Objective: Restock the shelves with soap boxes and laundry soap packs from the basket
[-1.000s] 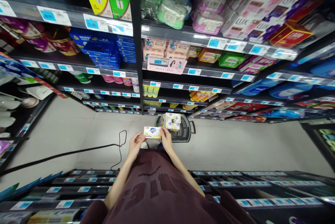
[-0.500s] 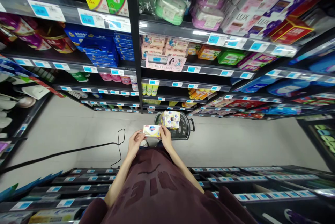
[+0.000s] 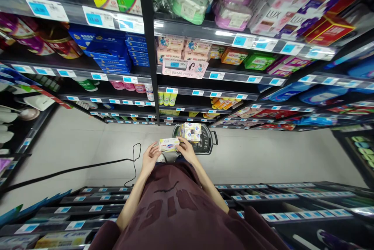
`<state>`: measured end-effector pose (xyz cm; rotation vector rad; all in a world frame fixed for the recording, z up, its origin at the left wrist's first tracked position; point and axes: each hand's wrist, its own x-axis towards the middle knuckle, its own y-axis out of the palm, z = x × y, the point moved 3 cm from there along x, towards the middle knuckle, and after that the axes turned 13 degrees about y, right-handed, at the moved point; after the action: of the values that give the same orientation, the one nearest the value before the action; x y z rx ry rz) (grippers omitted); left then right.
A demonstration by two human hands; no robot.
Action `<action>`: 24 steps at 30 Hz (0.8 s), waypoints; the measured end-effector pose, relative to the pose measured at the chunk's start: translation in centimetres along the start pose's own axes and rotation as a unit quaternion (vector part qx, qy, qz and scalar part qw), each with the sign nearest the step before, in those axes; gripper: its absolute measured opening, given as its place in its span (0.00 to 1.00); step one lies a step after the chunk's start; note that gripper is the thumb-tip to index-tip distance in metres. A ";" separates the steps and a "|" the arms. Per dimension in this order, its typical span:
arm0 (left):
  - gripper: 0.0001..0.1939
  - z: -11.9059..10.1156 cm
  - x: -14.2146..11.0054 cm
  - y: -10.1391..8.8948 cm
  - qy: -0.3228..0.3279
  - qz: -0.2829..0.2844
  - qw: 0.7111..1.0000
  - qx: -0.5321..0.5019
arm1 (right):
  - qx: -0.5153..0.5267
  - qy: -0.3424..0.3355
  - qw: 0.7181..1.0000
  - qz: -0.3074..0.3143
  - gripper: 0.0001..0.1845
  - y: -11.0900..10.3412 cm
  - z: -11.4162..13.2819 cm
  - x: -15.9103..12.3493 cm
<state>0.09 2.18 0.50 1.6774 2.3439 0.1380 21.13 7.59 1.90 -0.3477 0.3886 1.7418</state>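
Observation:
Between my hands is a white and yellow soap box (image 3: 168, 145), a printed long side turned up towards me. My left hand (image 3: 150, 157) has its fingers at the box's left end. My right hand (image 3: 187, 151) grips the right end, thumb and fingers around the corner. Just beyond my right hand, a dark shopping basket (image 3: 208, 148) stands on the floor. Several similar soap boxes (image 3: 193, 131) are stacked in its left part. My right hand covers a bit of the basket's near left side.
Tall shelves with price tags (image 3: 216, 75) rise ahead, holding boxed soaps (image 3: 259, 61), plastic soap cases (image 3: 191, 5) and blue boxes (image 3: 112, 57). More shelving (image 3: 96, 209) is close behind me. A black cord (image 3: 87, 166) crosses the floor on the left.
The soap box has turned in my hands, so another long side shows along with the logo face. My right hand's fingers have shifted at its end. The basket stays where it was.

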 end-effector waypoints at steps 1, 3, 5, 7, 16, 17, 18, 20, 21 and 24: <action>0.38 0.0 0.0 -0.1 0.004 0.004 1.000 -0.002 | 0.000 -0.013 1.000 0.014 0.27 -0.2 0.3 0.0; 0.38 -0.1 0.0 -0.2 0.016 0.021 1.000 -0.010 | -0.001 -0.040 0.999 0.037 0.25 -0.5 1.0 -0.1; 0.35 -0.4 -0.1 -0.2 0.033 0.041 0.998 -0.021 | 0.006 -0.059 0.996 0.066 0.23 -0.6 1.6 -0.3; 0.32 -0.7 -0.2 -0.2 0.046 0.054 0.997 -0.030 | 0.012 -0.071 0.993 0.092 0.21 -0.6 2.1 -0.5; 0.26 -0.8 0.1 -0.3 0.059 0.049 0.997 -0.018 | -0.007 -0.093 0.991 0.096 0.21 -0.2 3.1 -0.8; 0.25 -0.7 0.1 -0.3 0.060 0.050 0.997 -0.021 | -0.007 -0.094 0.991 0.096 0.21 -0.3 3.1 -0.7; 0.25 -0.7 0.1 -0.3 0.061 0.051 0.997 -0.023 | -0.005 -0.093 0.991 0.098 0.20 -0.3 3.1 -0.7; 0.25 -0.8 0.1 -0.2 0.061 0.053 0.996 -0.025 | 0.004 -0.092 0.990 0.107 0.20 -0.4 3.0 -0.6; 0.25 -0.8 0.1 -0.1 0.062 0.055 0.996 -0.025 | 0.008 -0.091 0.990 0.111 0.20 -0.4 3.0 -0.6; 0.25 -0.8 0.1 -0.1 0.065 0.059 0.996 -0.024 | 0.006 -0.076 0.991 0.113 0.20 -0.6 3.0 -0.6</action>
<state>-0.24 2.25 1.20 1.8344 2.3125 0.3326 21.73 8.50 4.76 -0.1648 0.3375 1.9713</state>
